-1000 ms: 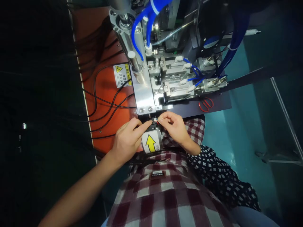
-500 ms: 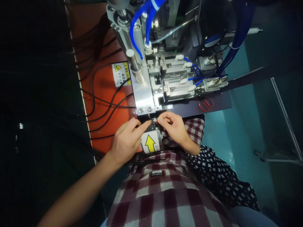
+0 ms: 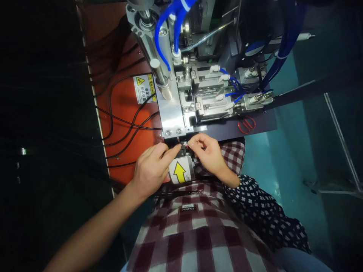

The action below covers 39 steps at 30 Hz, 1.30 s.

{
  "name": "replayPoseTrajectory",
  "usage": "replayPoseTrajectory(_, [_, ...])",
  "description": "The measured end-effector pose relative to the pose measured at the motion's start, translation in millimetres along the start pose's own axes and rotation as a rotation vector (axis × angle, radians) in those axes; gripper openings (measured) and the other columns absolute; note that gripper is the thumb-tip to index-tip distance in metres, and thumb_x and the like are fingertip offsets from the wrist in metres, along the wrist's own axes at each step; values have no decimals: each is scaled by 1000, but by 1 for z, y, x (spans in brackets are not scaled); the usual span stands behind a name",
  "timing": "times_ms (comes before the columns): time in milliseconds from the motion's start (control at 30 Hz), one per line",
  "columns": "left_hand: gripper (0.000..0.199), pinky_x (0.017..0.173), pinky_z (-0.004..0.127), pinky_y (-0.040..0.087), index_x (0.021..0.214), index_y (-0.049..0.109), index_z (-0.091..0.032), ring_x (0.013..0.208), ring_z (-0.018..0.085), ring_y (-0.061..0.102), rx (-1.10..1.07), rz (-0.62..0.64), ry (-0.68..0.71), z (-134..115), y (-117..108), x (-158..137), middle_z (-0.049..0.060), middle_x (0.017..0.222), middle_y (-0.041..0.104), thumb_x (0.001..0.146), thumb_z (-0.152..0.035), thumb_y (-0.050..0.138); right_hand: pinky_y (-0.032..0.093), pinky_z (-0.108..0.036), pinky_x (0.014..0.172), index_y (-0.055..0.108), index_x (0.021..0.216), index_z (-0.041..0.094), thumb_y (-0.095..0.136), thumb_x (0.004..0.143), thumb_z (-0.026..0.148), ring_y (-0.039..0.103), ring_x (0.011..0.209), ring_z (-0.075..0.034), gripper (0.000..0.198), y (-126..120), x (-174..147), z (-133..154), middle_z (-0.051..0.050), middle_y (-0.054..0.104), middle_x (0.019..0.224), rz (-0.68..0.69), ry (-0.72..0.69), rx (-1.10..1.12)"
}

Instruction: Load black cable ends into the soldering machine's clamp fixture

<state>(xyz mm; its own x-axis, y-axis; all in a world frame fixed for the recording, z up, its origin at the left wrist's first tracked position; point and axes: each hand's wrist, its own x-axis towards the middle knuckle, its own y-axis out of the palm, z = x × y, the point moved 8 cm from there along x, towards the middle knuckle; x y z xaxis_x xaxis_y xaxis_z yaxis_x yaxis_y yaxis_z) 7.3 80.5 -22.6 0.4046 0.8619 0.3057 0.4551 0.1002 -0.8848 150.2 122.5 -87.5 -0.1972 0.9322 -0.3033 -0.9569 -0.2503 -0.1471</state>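
A tiny silvery part (image 3: 185,144) with a red bit at its edge sits at the front end of the machine (image 3: 172,117), just below its two bolts. My right hand (image 3: 208,151) pinches at the right side of this part, thumb and index finger pressed together. From the left, my left hand (image 3: 153,164) reaches in with one finger stretched to the part and the others curled under. Whatever its fingertips hold is too small to make out. Right below both hands is a housing with a yellow arrow label (image 3: 180,172).
Black cables (image 3: 127,124) cross the orange-red base (image 3: 124,98) beside a warning label (image 3: 145,89). Pneumatic cylinders (image 3: 211,90) with blue hoses (image 3: 227,71) stand behind my hands. Red-handled scissors (image 3: 246,124) lie on the dark plate at the right.
Both hands stay at the small part almost unmoved. The red bit near my right fingertips has shifted very slightly to the left.
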Motion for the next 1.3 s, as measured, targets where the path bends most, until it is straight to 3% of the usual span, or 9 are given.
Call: replayPoseTrajectory(1300, [26, 62, 26, 44, 114, 66, -13, 69, 15, 54, 0, -3, 0, 1, 0, 0, 4, 77, 56, 92, -10, 52, 38, -24, 48, 60, 79, 19, 58, 90, 35, 48, 53, -11, 20, 2, -2, -1, 2, 54, 62, 23, 22, -39])
